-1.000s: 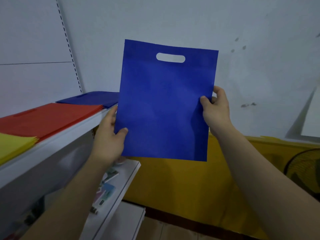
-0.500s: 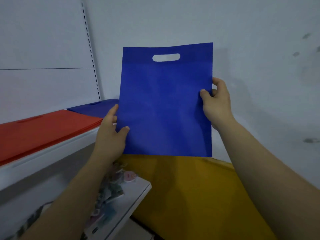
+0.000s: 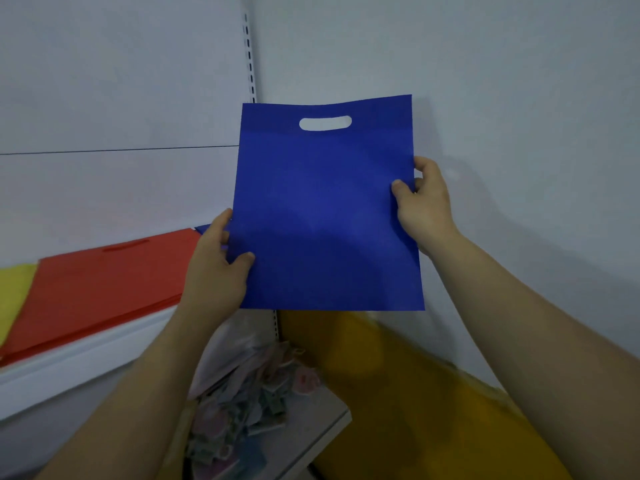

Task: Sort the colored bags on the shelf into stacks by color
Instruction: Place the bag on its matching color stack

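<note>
Two bare hands held one flat, royal-blue fabric bag upright in the air, in front of a pale wall corner. The bag touched nothing else, and its oval cut-out handle was at the top. The left hand pinched the lower left edge, thumb on the front face and fingers behind. The right hand pinched the right edge at mid-height in the same way.

Lower and to the left, a white shelf carried a stack of flat red bags, with yellow bags just beside it at the edge of view. A sliver of blue showed past the red stack, mostly hidden by the left hand. It was probably the blue stack, though too little showed to be sure. Below, a lower shelf held a blurred heap of small pastel items. Mustard-yellow cloth filled the lower right.

The step in hand appeared to be carrying one blue bag to its pile. The next move would call for tipping the bag flat and swinging it left, beyond the red stack. It would then need laying squarely on the blue before both hands let go. The thin cloth would likely flop, so both edges would need support.
</note>
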